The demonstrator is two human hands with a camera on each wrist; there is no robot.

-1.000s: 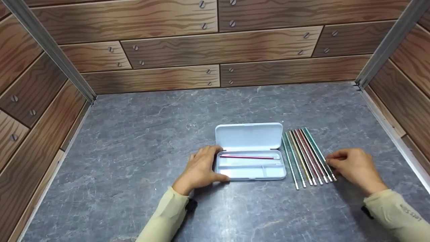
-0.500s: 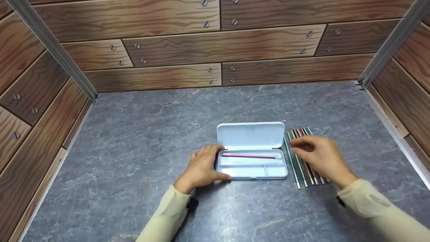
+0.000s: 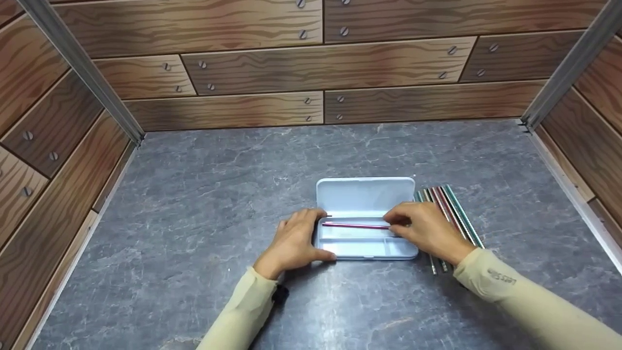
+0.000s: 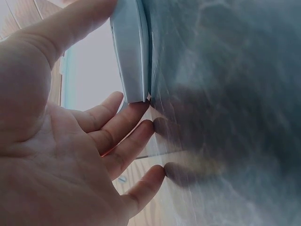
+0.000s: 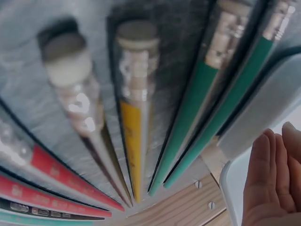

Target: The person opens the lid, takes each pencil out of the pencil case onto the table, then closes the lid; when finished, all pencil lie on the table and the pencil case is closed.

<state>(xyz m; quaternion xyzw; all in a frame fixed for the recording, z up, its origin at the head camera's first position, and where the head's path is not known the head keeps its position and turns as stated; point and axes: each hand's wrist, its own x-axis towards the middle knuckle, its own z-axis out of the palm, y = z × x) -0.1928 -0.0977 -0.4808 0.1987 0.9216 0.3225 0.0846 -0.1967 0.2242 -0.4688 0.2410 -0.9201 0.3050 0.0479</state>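
Observation:
A pale blue pencil case (image 3: 368,256) lies with its lid raised on the grey table, and a red pencil (image 3: 357,225) rests in its back compartment. My left hand (image 3: 290,240) grips the case's left end, thumb at the front edge and fingers at the back. The left wrist view shows that hand (image 4: 70,141) around the case's end (image 4: 129,52). Over the case's right part is my right hand (image 3: 427,228), with thumb and fingertips at the red pencil's right end. Whether they pinch it is hidden. In the right wrist view its fingers (image 5: 263,174) are close together.
Right of the case lie several pencils (image 3: 459,214) side by side, partly behind the right hand and sleeve. Green pencils (image 5: 197,103) and a yellow one (image 5: 132,141) show eraser ends up close. Wood-patterned walls (image 3: 252,73) enclose the table (image 3: 218,194).
My right hand has moved left from the right side of the loose pencils, across them, to the red pencil in the case. The left hand has stayed on the case.

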